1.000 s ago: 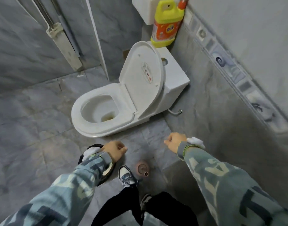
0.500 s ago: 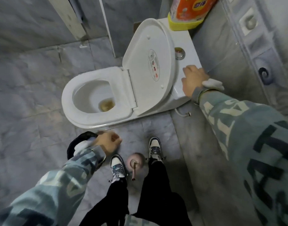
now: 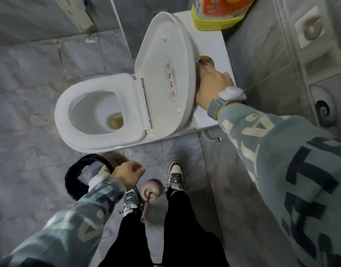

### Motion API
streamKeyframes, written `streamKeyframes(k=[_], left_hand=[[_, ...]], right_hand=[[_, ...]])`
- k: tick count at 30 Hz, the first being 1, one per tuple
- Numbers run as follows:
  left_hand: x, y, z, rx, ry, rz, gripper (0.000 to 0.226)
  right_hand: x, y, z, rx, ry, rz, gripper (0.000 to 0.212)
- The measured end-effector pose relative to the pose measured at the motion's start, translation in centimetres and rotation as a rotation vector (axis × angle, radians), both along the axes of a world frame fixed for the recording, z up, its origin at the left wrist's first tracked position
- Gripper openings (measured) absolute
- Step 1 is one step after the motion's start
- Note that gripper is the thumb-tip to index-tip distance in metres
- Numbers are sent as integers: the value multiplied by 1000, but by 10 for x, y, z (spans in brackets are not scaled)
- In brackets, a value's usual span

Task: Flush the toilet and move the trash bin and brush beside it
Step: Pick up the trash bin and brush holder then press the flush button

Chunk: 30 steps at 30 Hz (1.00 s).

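While pressing the flush button at upper middle with right hand fingertips, bowl water looked yellow. Left hand curled shut, holding nothing. Trash bin and brush at lower middle, not yet moved.

White toilet, lid upright

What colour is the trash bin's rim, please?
Black, seen in the head view: trash bin.
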<state>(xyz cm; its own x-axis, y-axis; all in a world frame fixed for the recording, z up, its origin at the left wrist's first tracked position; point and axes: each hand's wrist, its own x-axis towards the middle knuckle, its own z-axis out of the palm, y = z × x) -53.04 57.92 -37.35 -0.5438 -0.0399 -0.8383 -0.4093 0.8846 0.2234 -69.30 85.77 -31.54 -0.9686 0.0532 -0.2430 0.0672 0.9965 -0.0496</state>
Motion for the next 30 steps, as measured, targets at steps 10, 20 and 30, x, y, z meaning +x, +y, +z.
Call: streamKeyframes(k=[10, 20, 30], left_hand=[[-4, 3, 3, -8, 17, -3, 38], [1, -6, 1, -1, 21, 21, 34], [3, -5, 1, -17, 37, 7, 34]], right_hand=[[0, 3, 9, -50, -84, -45, 50], [4, -4, 20, -51, -94, -104, 50], [0, -5, 13, -43, -123, -98, 55]])
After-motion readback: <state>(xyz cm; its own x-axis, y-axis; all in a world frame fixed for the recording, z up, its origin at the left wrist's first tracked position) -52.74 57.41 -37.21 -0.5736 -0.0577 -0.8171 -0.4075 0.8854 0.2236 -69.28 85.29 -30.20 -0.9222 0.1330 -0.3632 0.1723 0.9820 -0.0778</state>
